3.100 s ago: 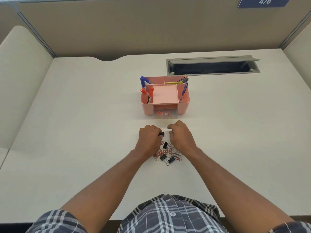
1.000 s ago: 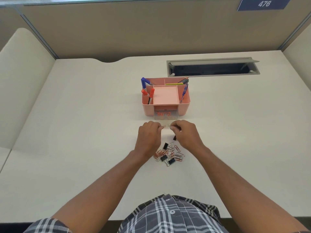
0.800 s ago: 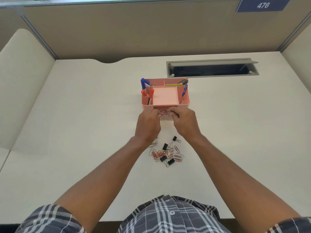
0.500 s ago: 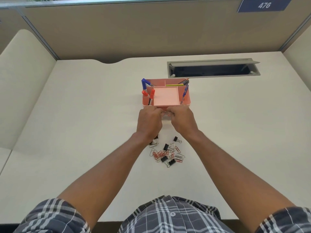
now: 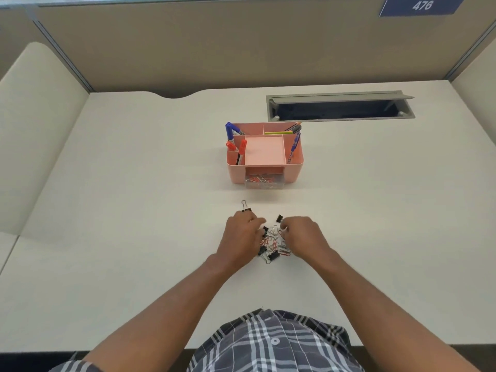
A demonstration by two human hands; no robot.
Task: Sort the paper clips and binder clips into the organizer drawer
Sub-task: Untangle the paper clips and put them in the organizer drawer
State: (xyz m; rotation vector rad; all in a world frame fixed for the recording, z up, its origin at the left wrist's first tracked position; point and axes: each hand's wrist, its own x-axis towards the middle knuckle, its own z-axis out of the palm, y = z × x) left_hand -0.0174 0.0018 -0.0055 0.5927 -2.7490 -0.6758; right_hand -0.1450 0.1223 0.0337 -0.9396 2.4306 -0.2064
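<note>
Clips: my pile (image 5: 273, 241) of red and silver paper clips and black binder clips lies on the desk (image 5: 134, 210), between my two hands, at 6 o'clock from the organizer (image 5: 264, 153).
Left hand: my left hand (image 5: 243, 236) rests palm down at the 9 o'clock edge of the pile, fingers curled onto the clips; whether it pinches one I cannot tell.
Right hand: my right hand (image 5: 302, 236) sits at the 3 o'clock edge of the pile, fingertips bent in toward the clips; I cannot tell if anything is gripped.
Stray binder clips: one (image 5: 245, 206) lies just past my left fingertips at 12 o'clock, its wire handles pointing away from me; another (image 5: 279, 218) lies just at 11 o'clock of my right hand, apart from the pile.
Near-edge binder clips: two more (image 5: 269, 255) lie at the pile's 6 o'clock edge, nearest me.
Organizer: pink, upright, well apart from my hands at 12 o'clock.
Drawer: the clear drawer (image 5: 264, 182) at the organizer's front stands pulled out toward me and holds red and silver paper clips.
Pens: blue and red markers (image 5: 233, 140) stand in the organizer's 9 o'clock slot; a blue pen (image 5: 294, 143) leans at 3 o'clock.
Tray: the organizer's flat top tray (image 5: 264, 151) is in the middle.
</note>
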